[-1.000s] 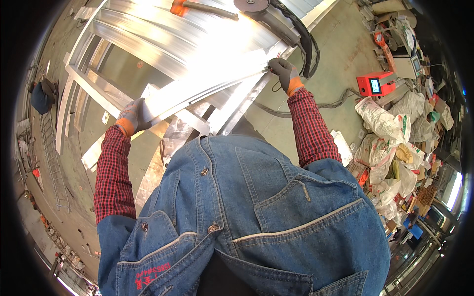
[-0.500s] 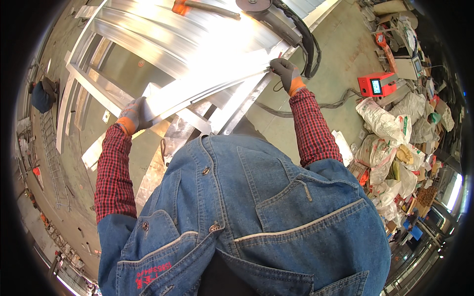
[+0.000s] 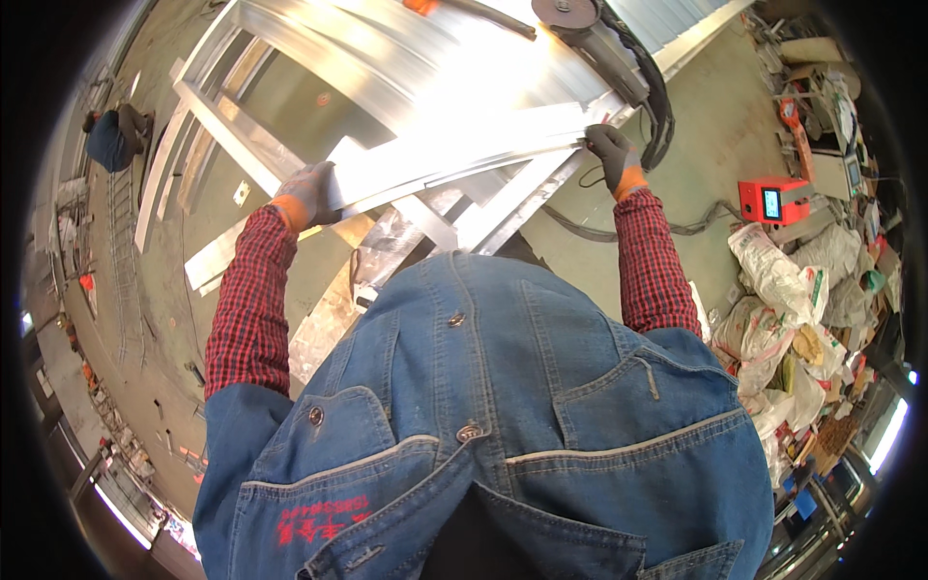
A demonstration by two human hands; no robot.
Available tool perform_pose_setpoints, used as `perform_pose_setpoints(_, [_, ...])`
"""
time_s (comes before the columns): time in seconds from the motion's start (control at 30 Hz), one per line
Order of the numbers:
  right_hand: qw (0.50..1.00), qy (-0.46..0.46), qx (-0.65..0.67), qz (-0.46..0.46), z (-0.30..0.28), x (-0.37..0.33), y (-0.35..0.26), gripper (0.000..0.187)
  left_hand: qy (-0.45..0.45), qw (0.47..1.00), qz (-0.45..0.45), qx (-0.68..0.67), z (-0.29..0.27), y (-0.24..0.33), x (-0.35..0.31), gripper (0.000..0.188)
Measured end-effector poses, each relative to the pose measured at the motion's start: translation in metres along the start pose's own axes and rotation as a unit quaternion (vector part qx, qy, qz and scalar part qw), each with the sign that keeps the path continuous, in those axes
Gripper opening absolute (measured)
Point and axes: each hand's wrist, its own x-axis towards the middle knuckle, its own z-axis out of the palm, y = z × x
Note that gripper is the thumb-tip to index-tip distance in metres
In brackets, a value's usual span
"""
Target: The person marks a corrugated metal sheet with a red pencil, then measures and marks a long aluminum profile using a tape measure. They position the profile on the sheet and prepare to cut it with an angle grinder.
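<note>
A long, shiny metal profile (image 3: 464, 162) lies slantwise in front of me, its upper part washed out by glare. My left hand (image 3: 311, 195), in a grey and orange glove, is closed round its near left end. At the far right end, the fingers of my gloved right hand (image 3: 614, 155) are closed on the profile's edge. Beneath it are metal bars (image 3: 522, 201) of a frame and a ribbed metal sheet (image 3: 358, 53). An angle grinder (image 3: 604, 58) rests beyond my right hand, its disc and thick dark cable showing.
A tool with a dark handle (image 3: 493, 17) lies on the sheet. On the floor at right are a red machine with a screen (image 3: 773, 201), a grey cable (image 3: 677, 229) and heaped white sacks (image 3: 768, 261). Another person (image 3: 116, 137) crouches at far left near a ladder-like frame (image 3: 124, 232).
The whole view has shifted, so the scene sits further right in the picture. Both hands keep their hold at the two ends of the metal profile.
</note>
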Motion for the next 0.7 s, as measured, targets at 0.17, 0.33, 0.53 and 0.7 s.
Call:
perform_pose_setpoints(0.17, [1.0,0.001,0.013,0.0,0.0,0.003,0.005,0.041,-0.014,1.0,-0.011,-0.009,-0.001,0.0,-0.001,0.104])
perform_pose_setpoints(0.33, [1.0,-0.003,0.031,-0.001,0.001,0.002,0.003,0.039,-0.008,1.0,0.003,-0.016,0.005,-0.008,0.001,0.103])
perform_pose_setpoints(0.53, [0.999,-0.004,0.051,0.001,0.001,0.002,0.002,0.036,0.033,0.999,0.019,-0.015,0.019,-0.015,0.008,0.109])
perform_pose_setpoints(0.7, [0.998,-0.003,0.064,0.004,0.003,0.002,0.004,0.033,-0.004,1.0,-0.006,-0.007,0.016,-0.015,0.007,0.103])
